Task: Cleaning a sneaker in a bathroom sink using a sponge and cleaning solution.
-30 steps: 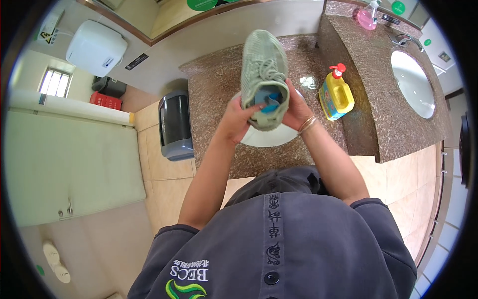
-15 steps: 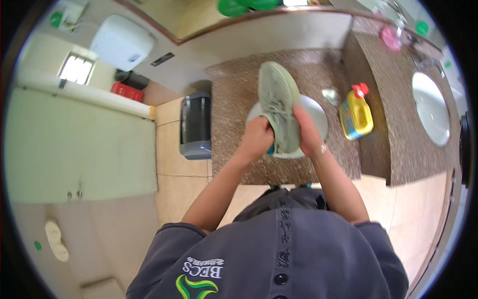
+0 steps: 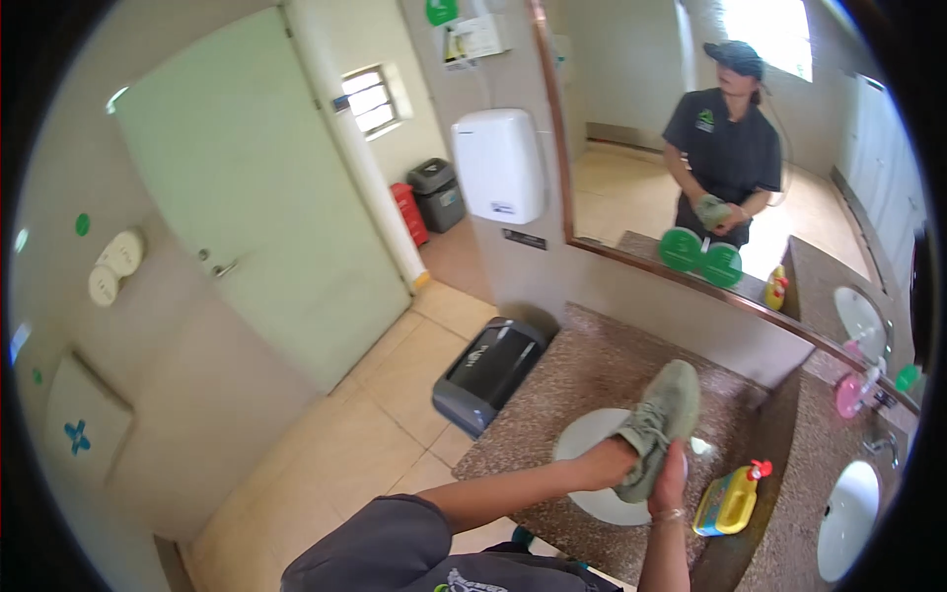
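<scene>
A pale grey-green lace-up shoe [image 3: 663, 419] is held over the white round sink [image 3: 582, 444], its toe pointing away from me. My right hand [image 3: 669, 481] is closed around the heel end, gripping the shoe from the right side. My left hand [image 3: 604, 464] reaches into the shoe's opening from the left. Its fingers are hidden inside, so whether they hold anything does not show. A yellow bottle [image 3: 728, 503] with a red cap stands on the counter to the right of the sink.
The brown speckled counter [image 3: 513, 444] carries a raised section at right with a second sink [image 3: 850, 518] and a pink soap bottle [image 3: 848, 393]. A dark bin [image 3: 493, 375] stands left of the counter. A mirror [image 3: 631, 187] and a white hand dryer [image 3: 500, 166] hang ahead.
My view has swung left and up, bringing the mirror and door into fuller sight. The shoe stays in my right hand over the sink, now tilted to the right. My left hand stays at its opening.
</scene>
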Motion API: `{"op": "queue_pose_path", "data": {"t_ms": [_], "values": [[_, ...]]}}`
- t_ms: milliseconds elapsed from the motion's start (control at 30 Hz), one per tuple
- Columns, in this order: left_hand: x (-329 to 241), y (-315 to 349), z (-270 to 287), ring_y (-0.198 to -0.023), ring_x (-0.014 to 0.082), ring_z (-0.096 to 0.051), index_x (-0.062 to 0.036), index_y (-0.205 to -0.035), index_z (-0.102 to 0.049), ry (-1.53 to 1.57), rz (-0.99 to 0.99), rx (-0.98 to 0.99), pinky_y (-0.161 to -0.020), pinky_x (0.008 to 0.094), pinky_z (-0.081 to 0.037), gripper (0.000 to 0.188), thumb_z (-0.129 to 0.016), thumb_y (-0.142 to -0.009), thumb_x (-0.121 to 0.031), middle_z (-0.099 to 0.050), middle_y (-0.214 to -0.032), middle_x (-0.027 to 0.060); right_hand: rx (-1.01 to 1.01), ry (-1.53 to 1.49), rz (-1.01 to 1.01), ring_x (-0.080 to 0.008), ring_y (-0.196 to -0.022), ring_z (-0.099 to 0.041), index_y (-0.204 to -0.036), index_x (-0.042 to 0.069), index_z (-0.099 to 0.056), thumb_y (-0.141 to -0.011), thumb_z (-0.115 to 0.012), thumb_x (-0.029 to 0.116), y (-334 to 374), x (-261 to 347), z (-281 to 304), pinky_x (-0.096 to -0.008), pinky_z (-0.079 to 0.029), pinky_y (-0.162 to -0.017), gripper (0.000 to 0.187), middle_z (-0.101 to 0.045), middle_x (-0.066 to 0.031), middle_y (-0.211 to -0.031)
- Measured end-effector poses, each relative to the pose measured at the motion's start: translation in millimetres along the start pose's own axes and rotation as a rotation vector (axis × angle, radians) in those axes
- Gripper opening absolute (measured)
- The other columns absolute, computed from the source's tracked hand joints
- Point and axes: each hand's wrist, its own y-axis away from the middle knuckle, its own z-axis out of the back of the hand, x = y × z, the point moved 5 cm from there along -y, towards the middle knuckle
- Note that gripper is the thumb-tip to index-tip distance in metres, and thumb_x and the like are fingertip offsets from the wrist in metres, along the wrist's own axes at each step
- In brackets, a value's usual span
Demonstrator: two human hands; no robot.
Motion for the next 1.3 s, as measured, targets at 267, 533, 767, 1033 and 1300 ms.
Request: {"op": "queue_pose_path", "data": {"t_ms": [267, 533, 767, 1033, 1300], "values": [[-11.7, -10.1, 24.0, -0.122, 0.0364, -0.043, 0.003, -0.12, -0.049, 0.701, 0.18, -0.177, -0.105, 0.0383, -0.028, 0.04, -0.043, -0.081, -0.002, -0.051, -0.123, 0.0238, 0.039, 0.101, -0.171, -0.0175, -0.111, -0.049, -0.127, 0.0, -0.046, -0.097, -0.038, 0.041, -15.5, 14.3, -9.5, -0.0312, -0.036, -0.098, 0.052, -0.053, -0.0087, -0.123], [-5.5, -13.5, -6.4, -0.122, 0.0415, -0.04, 0.0032, -0.123, -0.047, 0.066, 0.034, -0.028, -0.106, 0.0461, -0.025, 0.045, -0.042, -0.079, -0.007, -0.047, -0.126, 0.0257, 0.088, 0.001, -0.185, -0.0203, -0.114, -0.051, -0.131, 0.001, -0.042, -0.096, -0.032, 0.05, -23.0, 4.9, 2.6, -0.0318, -0.038, -0.099, 0.061, -0.052, -0.0095, -0.127], [-4.8, -4.3, -37.3, -0.124, 0.0406, -0.037, 0.0026, -0.125, -0.045, 0.167, 0.269, 0.496, -0.107, 0.0467, -0.023, 0.046, -0.04, -0.081, -0.01, -0.043, -0.13, 0.025, 0.032, -0.032, -0.309, -0.0212, -0.111, -0.049, -0.128, -0.006, -0.044, -0.098, -0.031, 0.045, -1.6, 22.0, 2.5, -0.0311, -0.034, -0.099, 0.06, -0.053, -0.0122, -0.123], [2.0, -55.8, -16.3, -0.12, 0.0332, -0.046, -0.0024, -0.122, -0.053, 0.009, 0.621, 0.689, -0.102, 0.0384, -0.034, 0.042, -0.047, -0.086, -0.022, -0.052, -0.127, 0.02, 0.047, 0.564, -0.157, -0.0246, -0.126, -0.04, -0.131, -0.007, -0.039, -0.098, -0.035, 0.041, -9.0, 67.2, 0.3, -0.0319, -0.028, -0.105, 0.058, -0.046, -0.0188, -0.133], [-61.5, -82.1, 24.5, -0.116, 0.0376, -0.046, 0.0021, -0.119, -0.051, 0.155, 0.089, 0.401, -0.099, 0.0405, -0.036, 0.038, -0.047, -0.089, -0.02, -0.053, -0.12, 0.0225, 0.031, -0.477, -0.239, -0.0257, -0.119, -0.049, -0.135, 0.003, -0.038, -0.091, -0.028, 0.062, -30.9, 26.5, 40.5, -0.0378, -0.038, -0.102, 0.075, -0.047, -0.0153, -0.133]]}}
